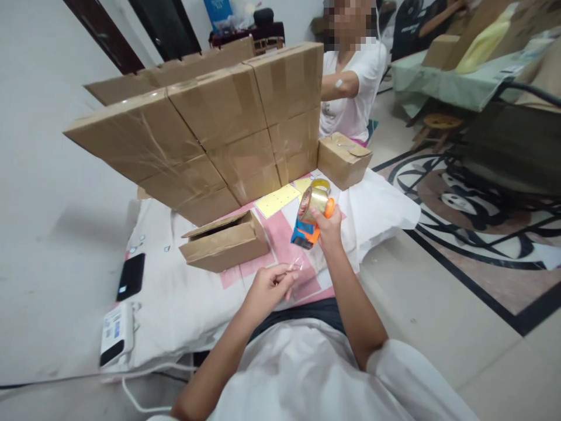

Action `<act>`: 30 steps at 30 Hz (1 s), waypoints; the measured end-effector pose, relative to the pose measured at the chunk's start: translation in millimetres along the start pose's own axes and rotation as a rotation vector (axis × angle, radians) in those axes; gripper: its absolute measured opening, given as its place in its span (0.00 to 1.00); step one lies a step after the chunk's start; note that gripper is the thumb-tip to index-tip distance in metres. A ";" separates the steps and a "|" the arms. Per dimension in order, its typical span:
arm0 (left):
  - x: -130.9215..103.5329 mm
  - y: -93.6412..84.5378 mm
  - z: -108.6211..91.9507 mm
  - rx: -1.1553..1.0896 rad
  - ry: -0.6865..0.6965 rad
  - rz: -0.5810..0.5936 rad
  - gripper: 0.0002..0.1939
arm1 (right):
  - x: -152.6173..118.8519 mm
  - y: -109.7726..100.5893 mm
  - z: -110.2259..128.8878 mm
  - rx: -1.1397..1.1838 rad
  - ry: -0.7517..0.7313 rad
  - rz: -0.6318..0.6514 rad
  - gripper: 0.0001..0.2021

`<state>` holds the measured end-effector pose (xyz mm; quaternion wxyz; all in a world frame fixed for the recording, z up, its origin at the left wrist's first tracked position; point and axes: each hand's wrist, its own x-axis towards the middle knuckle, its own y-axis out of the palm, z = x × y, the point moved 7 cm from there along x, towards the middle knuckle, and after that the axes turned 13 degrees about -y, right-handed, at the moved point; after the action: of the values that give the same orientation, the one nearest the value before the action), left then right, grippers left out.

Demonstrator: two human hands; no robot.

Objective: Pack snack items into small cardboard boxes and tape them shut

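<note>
My right hand [330, 227] grips an orange and blue tape dispenser [307, 229] that carries a roll of clear tape [318, 200]. Below and left of it, my left hand [272, 285] is closed, thumb and fingers pinching a short strip of clear tape [298, 264]. To the left of the dispenser lies a small cardboard box [228, 242] with its top flap partly raised and a dark gap under it. Both hands are apart from this box. Behind the dispenser, another roll of tape [322, 185] shows in part.
Stacked cardboard boxes [236, 117] form a wall along the table's [162, 292] back. A closed box [345, 161] stands at the back right, near a person in white [357, 88]. A dark phone [131, 277] and a white device [117, 333] with cables lie at the left edge.
</note>
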<state>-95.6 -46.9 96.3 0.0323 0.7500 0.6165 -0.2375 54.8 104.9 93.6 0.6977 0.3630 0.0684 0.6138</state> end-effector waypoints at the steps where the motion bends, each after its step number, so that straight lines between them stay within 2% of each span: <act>1: 0.8 0.2 4.1 0.008 -0.017 0.000 0.21 | -0.6 -0.2 -1.3 -0.006 0.010 -0.010 0.16; 5: 4.4 -1.5 11.8 0.036 -0.066 -0.007 0.29 | -0.6 1.2 -9.6 -0.021 0.056 -0.037 0.15; 12: 20.4 -5.3 28.4 0.105 -0.073 -0.052 0.26 | 1.4 5.8 -34.3 0.042 0.168 -0.081 0.15; 16: 39.7 0.3 49.0 0.070 -0.099 -0.015 0.27 | -0.5 1.7 -48.5 0.017 0.217 -0.093 0.17; 21: 64.6 3.7 67.0 -0.045 -0.101 0.090 0.35 | 1.5 -8.3 -70.2 -0.006 0.240 -0.147 0.20; 24: 74.5 -0.4 72.6 -0.094 -0.099 0.110 0.40 | 3.9 -7.9 -80.6 0.005 0.281 -0.140 0.21; 27: 82.8 -8.4 79.2 -0.140 -0.125 0.071 0.45 | 5.8 -9.1 -86.5 0.017 0.307 -0.195 0.22; 30: 89.4 -15.4 84.9 -0.141 -0.138 0.042 0.48 | 7.0 -9.6 -87.2 -0.018 0.290 -0.223 0.18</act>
<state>-125.6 9.0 -10.5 0.1323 0.7404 0.6123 -0.2437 17.0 148.3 27.0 0.7475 0.2549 0.2026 0.5789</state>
